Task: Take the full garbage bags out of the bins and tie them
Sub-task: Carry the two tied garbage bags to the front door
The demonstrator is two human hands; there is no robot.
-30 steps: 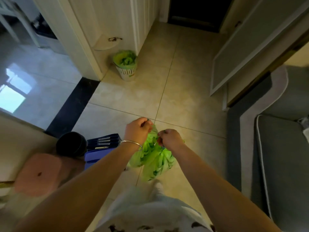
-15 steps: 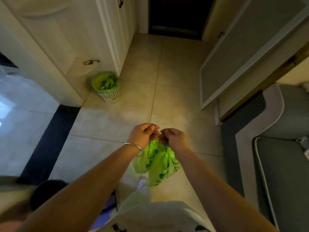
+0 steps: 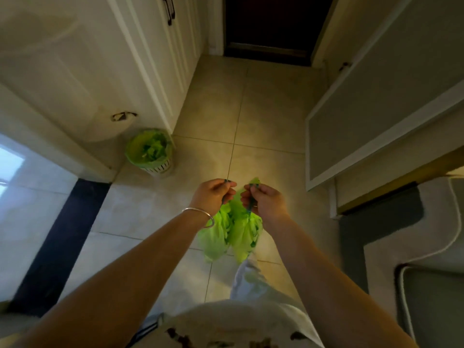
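Note:
A bright green garbage bag [image 3: 232, 232] hangs in front of me above the tiled floor. My left hand [image 3: 213, 195], with a silver bangle on its wrist, pinches one side of the bag's top. My right hand [image 3: 266, 200] grips the other side, where a dark drawstring shows. The two hands are a short gap apart at the bag's mouth. Further off on the left stands a small white slotted bin [image 3: 152, 156], lined with another green bag that holds green scraps.
White cabinet doors [image 3: 140, 59] rise on the left behind the bin. A dark door [image 3: 268, 26] closes the far end of the corridor. A white-framed panel [image 3: 376, 116] leans on the right, with a grey rug [image 3: 381, 222] below it.
I have walked forward, so the bin and the dark door are nearer. My hands have drawn slightly apart at the bag's top. The stool and dark objects on the left have left the view.

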